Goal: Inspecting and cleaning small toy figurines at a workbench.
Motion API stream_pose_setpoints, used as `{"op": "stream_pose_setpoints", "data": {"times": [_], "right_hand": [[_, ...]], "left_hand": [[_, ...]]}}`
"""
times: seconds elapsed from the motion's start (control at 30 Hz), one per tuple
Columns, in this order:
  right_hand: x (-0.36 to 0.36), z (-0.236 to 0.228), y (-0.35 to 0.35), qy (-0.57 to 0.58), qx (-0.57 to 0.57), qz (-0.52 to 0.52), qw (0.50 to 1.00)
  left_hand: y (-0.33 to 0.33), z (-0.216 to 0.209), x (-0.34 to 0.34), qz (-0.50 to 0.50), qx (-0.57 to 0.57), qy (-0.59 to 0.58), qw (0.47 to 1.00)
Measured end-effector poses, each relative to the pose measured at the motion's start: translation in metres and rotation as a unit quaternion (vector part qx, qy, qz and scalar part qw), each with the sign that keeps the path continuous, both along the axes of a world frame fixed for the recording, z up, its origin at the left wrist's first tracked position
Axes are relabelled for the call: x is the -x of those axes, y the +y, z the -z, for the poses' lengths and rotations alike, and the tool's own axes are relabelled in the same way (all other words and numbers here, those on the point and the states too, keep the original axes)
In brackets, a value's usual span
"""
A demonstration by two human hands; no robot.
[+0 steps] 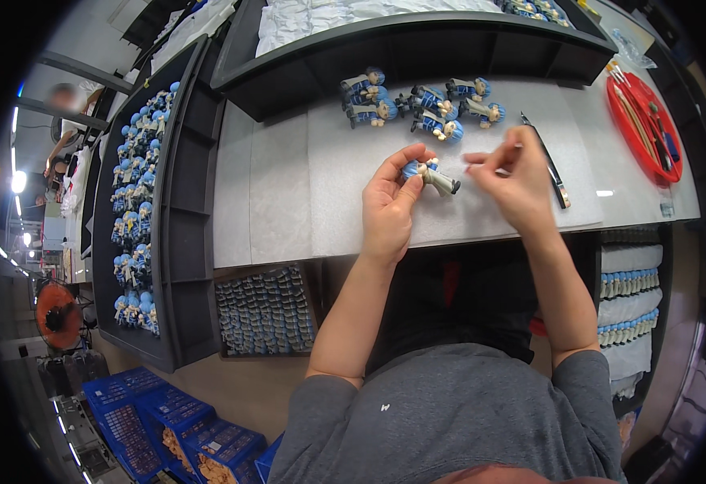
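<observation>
A small blue-haired figurine [433, 177] with a pale grey-green garment and dark feet lies in my left hand [391, 202], its head end pinched between thumb and fingers. To its right my right hand [514, 181] is raised over the table, fingers curled and smeared by motion; whether it holds anything I cannot make out. Beyond both hands several like figurines [437, 123] in blue and white lie in a loose group on the pale work surface. A slim black paintbrush or pen [558, 182] rests just right of my right hand.
A red oval tray [641, 121] of brushes and tools sits at the right. A black crate [183, 218] packed with figurines stands left; another black bin [417, 52] spans the back. Below are a figurine tray [264, 310], right-hand shelves [628, 282] and blue crates [139, 403]. A person stands far left.
</observation>
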State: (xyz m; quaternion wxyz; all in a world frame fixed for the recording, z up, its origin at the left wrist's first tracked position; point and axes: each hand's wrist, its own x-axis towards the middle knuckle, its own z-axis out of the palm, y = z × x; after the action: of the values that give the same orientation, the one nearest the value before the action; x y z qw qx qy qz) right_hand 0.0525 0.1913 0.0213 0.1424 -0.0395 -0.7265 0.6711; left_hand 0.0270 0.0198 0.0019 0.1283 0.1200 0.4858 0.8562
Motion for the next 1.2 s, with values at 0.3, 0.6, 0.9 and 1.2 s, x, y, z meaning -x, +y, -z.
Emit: {"op": "stream_pose_setpoints", "data": {"times": [0.3,0.6,0.9,1.2], "right_hand": [[0.0,-0.011,0.105,0.046,-0.334,0.249,0.908],[-0.017,-0.009,0.031,0.114,-0.262,0.039,0.958],[-0.011,0.012,-0.032,0.115,-0.187,-0.028,0.975],[-0.015,0.015,-0.033,0.148,-0.219,-0.015,0.964]], "left_hand": [[0.0,0.0,0.002,0.005,-0.016,0.002,1.0],[-0.002,0.003,0.004,0.013,-0.027,0.003,1.0],[-0.003,0.001,0.001,0.013,-0.063,-0.007,0.998],[0.002,0.0,-0.004,-0.003,0.056,0.049,0.997]]}}
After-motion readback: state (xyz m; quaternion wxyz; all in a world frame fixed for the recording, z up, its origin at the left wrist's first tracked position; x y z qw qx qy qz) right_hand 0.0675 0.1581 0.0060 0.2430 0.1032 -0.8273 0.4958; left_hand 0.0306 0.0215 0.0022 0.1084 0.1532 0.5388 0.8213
